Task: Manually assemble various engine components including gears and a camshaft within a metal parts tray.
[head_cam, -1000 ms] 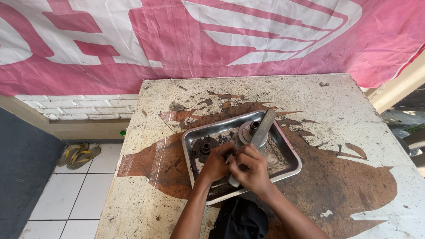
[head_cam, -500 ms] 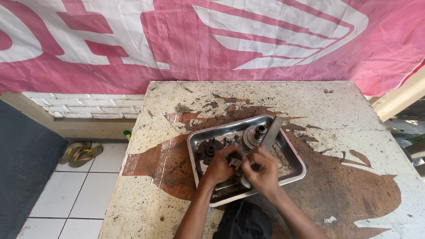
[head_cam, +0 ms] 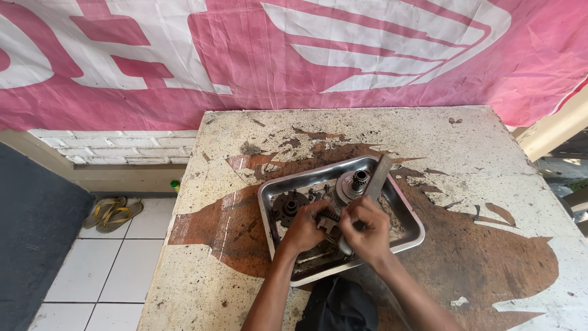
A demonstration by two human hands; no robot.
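clearly both hands meet over the near half of a dented metal tray that sits on a stained, paint-flaked table. the left hand is closed around a small toothed gear, pinching it by its rim just above the tray floor, while the right hand is wrapped tight on the lower end of a long flat metal bar that slants up and away over the tray's far rim. the gear looks like solid steel, so i judge it heavy for its size, rigid and not fragile, but oily and therefore slippery; the teeth give the best purchase, and a grip across the toothed edge seems safer than one on the smooth faces. the bar looks stiff and equally greasy, best held low near its end as it is. in the tray also lie a dark round hub to the left and a pale disc with a splined shaft near the far side, close by the bar. behind the table hangs a large pink and white banner with broad curved shapes, spanning the whole wall above white brick. a pair of sandals lies on the tiled floor to the left.
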